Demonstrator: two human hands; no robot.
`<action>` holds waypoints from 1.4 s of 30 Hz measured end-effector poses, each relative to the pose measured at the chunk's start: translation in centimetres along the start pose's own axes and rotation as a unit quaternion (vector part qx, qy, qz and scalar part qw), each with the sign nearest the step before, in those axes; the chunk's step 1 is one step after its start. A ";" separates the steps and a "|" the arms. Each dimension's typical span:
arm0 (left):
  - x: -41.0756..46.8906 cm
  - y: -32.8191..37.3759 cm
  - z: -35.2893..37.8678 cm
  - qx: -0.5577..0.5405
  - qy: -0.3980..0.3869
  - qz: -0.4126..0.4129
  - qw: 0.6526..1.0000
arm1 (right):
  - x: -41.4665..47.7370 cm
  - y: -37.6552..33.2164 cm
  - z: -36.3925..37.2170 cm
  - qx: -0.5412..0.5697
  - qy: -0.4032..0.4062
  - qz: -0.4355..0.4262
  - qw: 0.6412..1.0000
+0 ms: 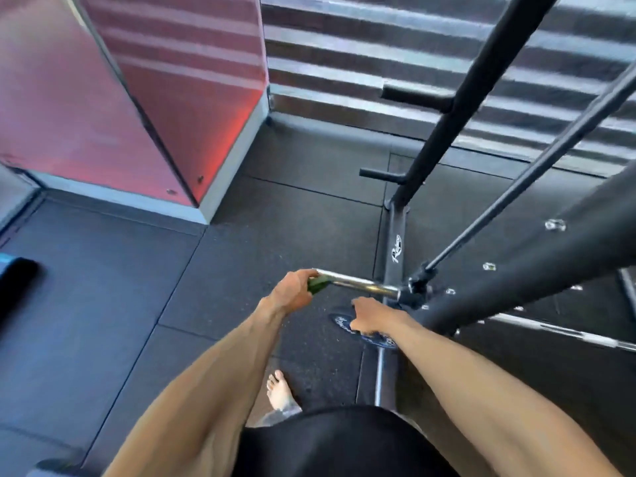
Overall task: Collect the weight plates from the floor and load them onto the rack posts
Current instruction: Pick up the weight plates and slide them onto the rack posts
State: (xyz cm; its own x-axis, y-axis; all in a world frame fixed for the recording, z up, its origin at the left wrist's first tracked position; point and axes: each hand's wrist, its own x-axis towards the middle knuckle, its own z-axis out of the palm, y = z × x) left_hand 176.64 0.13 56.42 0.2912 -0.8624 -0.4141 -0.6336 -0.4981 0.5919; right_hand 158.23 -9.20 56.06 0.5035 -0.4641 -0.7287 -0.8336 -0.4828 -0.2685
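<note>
My left hand (pixel 295 291) grips a small green plate (pixel 318 284) at the free end of a chrome barbell sleeve (pixel 358 285). My right hand (pixel 370 318) hovers just below the sleeve with fingers curled, holding nothing that I can see. Under it a dark round weight plate (pixel 375 337) with light lettering lies flat on the rubber floor, partly hidden by my right wrist. The black rack upright (pixel 447 115) rises behind, with two bare black posts (pixel 414 94) (pixel 382 174) sticking out to the left.
A red pillar (pixel 137 98) with a grey base stands at the left rear. A striped wall runs along the back. The rack's floor beam (pixel 395 253) and a thick black diagonal strut (pixel 533 256) fill the right. My bare foot (pixel 280 390) is on the mat; a dark roll (pixel 17 284) lies far left.
</note>
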 end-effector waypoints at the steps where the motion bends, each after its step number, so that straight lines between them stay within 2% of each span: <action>1: 0.7 -1.2 -2.2 -0.014 0.013 -0.002 1.000 | 1.1 -1.9 -1.5 0.010 0.019 -0.004 1.000; 4: 2.7 -4.1 -8.1 -0.047 0.047 -0.016 0.998 | 4.4 -6.7 -5.0 0.045 0.071 -0.020 0.996; 7: 4.6 -6.6 -12.6 -0.085 0.081 -0.035 0.992 | 7.5 -10.6 -8.3 0.082 0.081 -0.018 0.993; 11: 7.8 -9.9 -16.8 -0.110 0.120 -0.016 0.987 | 11.5 -14.0 -11.8 0.129 0.113 -0.045 0.984; 18: 17.4 -13.6 -23.8 -0.089 0.114 0.015 0.989 | 19.2 -16.1 -18.6 0.185 0.188 -0.049 0.963; 24: 28.6 -11.4 -30.6 -0.019 -0.007 0.035 0.999 | 24.9 -18.3 -26.9 0.216 0.189 -0.054 0.956; 30: 38.6 -8.1 -34.9 -0.017 -0.099 0.065 0.993 | 27.5 -19.8 -35.8 0.262 0.211 -0.069 0.939; 35: 46.4 -6.4 -38.4 -0.045 -0.254 0.042 0.965 | 29.3 -19.0 -41.7 0.333 0.275 -0.055 0.900; 38: 51.5 -4.9 -39.9 -0.076 -0.323 0.021 0.943 | 31.1 -18.1 -44.5 0.356 0.314 -0.015 0.880; 42: 57.7 -2.0 -41.1 -0.076 -0.369 0.077 0.923 | 33.3 -17.3 -48.1 0.376 0.360 0.052 0.852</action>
State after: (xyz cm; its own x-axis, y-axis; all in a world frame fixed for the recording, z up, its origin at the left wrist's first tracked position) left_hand 224.16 -52.37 59.78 -0.3974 -0.6556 -0.6421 -0.5021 -0.4303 0.7501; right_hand 200.33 -51.99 66.75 0.2017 -0.9412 -0.2709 -0.6559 0.0756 -0.7510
